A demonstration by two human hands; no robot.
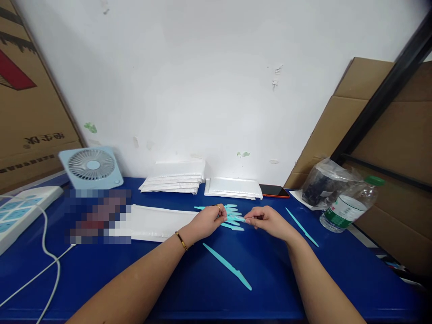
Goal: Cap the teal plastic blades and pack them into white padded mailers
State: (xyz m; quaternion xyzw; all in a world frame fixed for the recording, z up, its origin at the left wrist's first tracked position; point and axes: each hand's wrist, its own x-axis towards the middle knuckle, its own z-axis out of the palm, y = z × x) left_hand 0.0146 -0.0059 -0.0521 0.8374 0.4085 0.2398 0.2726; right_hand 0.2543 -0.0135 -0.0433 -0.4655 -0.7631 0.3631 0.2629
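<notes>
Nearest me, at six o'clock from my hands, one loose turquoise blade lies slanted on the blue worktop. At nine o'clock rests a flat white envelope; at ten, an envelope stack. Fingers of my left hand and right hand pinch a held blade between them, with a blade spread around it. At three lies another single blade, then a bottle.
</notes>
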